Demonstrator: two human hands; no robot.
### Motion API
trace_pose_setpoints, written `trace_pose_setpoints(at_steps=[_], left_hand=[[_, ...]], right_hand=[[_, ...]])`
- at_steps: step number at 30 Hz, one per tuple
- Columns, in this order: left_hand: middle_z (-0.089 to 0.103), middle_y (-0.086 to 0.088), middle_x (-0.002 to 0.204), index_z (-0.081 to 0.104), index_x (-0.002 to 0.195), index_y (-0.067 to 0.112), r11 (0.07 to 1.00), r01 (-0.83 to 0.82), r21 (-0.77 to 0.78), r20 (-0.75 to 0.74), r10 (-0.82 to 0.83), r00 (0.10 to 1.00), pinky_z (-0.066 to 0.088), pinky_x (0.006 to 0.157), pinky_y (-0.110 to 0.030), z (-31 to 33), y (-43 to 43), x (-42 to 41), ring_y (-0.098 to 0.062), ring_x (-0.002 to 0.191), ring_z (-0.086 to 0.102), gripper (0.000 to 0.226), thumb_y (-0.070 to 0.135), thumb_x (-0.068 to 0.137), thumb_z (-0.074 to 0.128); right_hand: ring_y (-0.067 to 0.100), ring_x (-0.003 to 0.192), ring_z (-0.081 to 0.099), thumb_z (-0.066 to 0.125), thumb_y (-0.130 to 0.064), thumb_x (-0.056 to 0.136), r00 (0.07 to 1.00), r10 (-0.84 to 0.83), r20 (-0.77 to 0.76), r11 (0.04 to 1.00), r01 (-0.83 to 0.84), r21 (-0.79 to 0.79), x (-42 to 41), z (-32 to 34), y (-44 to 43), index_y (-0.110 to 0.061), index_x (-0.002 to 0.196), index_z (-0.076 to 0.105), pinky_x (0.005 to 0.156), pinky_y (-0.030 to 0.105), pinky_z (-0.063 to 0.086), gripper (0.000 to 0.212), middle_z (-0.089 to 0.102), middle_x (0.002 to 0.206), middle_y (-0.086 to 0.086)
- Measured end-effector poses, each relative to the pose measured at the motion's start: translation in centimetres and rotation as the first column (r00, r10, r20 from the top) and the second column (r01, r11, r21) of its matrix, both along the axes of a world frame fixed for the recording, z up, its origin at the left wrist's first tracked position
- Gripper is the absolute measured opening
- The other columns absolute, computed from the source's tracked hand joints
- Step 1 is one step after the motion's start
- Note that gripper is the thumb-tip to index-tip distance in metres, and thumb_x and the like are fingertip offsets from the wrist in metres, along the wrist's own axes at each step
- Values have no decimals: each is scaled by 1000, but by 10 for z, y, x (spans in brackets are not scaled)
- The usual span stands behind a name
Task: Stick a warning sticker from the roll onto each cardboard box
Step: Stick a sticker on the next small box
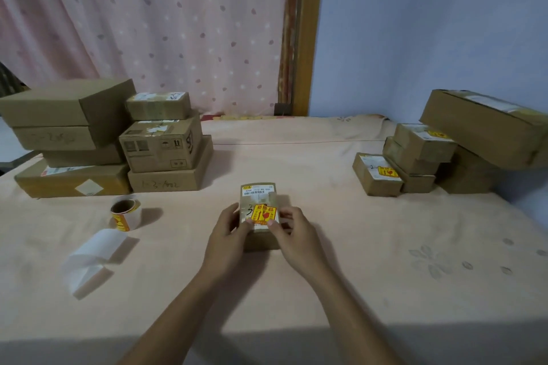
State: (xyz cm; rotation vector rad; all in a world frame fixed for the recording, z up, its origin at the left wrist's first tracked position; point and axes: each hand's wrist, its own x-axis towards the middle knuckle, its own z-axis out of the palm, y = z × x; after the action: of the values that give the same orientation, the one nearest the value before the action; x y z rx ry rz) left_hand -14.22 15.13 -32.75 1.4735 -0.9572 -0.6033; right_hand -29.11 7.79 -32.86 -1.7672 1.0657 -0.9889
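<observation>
A small cardboard box (258,195) stands in the middle of the cloth-covered surface with a yellow and red warning sticker (264,214) on its top near end. My left hand (229,231) grips the box's left side, its thumb at the sticker's lower left corner. My right hand (292,230) grips the right side, its thumb at the sticker's lower right corner. The sticker roll (126,213) stands to the left, with a white strip of backing paper (92,258) trailing toward me.
A stack of cardboard boxes (118,139) stands at the back left. At the back right, another group of boxes (430,154) carries yellow stickers. A pink curtain (148,24) and a blue wall (430,24) lie behind.
</observation>
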Motion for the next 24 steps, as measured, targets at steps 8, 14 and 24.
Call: trace_pose_setpoints(at_steps=[8, 14, 24], left_hand=[[63, 31, 117, 52, 128, 49, 987, 101, -123, 12, -101, 995, 45, 87, -7, 26, -26, -74, 16, 109, 57, 42, 19, 100, 61], [49, 22, 132, 31, 152, 45, 942, 328, -78, -51, -332, 942, 44, 84, -7, 36, -58, -117, 15, 114, 53, 71, 28, 95, 69], [69, 11, 126, 59, 137, 24, 892, 427, -151, 123, -412, 903, 52, 98, -27, 41, -143, -169, -6, 116, 64, 46, 19, 93, 71]], right_hand=[[0, 112, 65, 74, -42, 82, 980, -58, 193, 994, 75, -82, -65, 18, -12, -31, 128, 64, 95, 27, 55, 48, 62, 125, -17], [6, 124, 60, 83, -40, 77, 961, -72, 266, 990, 101, -97, -121, 27, -26, -28, 138, 59, 103, 29, 51, 67, 53, 134, -15], [10, 111, 69, 70, 1, 90, 859, -310, 408, 935, 353, -32, -173, 41, -99, -21, 118, 63, 93, 24, 55, 37, 70, 121, 3]])
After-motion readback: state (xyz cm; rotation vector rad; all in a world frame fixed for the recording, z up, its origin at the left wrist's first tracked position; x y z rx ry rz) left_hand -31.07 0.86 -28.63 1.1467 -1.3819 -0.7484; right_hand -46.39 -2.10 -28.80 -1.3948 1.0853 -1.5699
